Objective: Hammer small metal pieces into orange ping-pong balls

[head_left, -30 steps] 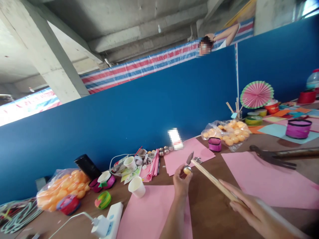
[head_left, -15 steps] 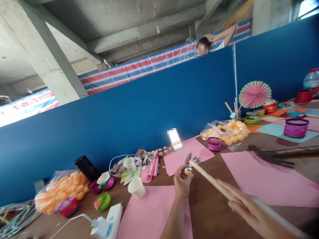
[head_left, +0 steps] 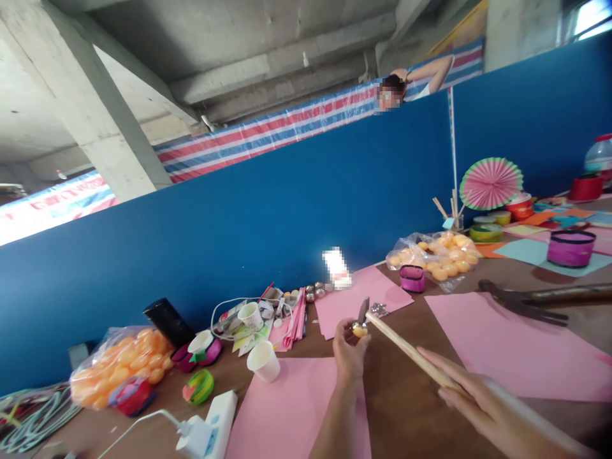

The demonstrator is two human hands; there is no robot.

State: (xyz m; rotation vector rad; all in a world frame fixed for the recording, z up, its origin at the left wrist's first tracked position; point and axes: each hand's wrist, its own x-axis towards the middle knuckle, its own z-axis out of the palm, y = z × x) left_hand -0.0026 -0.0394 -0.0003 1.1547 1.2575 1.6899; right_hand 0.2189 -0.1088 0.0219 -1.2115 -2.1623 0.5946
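My left hand (head_left: 349,352) pinches a small orange ball (head_left: 360,332) above the table, its upper side covered with shiny silver pieces. My right hand (head_left: 471,392) grips the pale wooden handle of a hammer (head_left: 406,347). The hammer's dark narrow head sits right at the top of the ball; whether it touches cannot be made out. Just beyond lies a small heap of silver tacks (head_left: 379,310), partly on a pink sheet (head_left: 354,290). Beneath my left forearm is another pink sheet (head_left: 287,408).
To the right, a claw hammer (head_left: 521,299) overlaps a pink sheet (head_left: 502,344). Bags of orange balls (head_left: 444,255) stand right and left. A white paper cup (head_left: 263,361) and a power strip (head_left: 220,417) are at left. A blue partition (head_left: 268,223) rises behind; a person (head_left: 425,80) is beyond it.
The hammer head has come slightly lower against the ball. The ball is turned a little in my left fingers. The view has shifted slightly.
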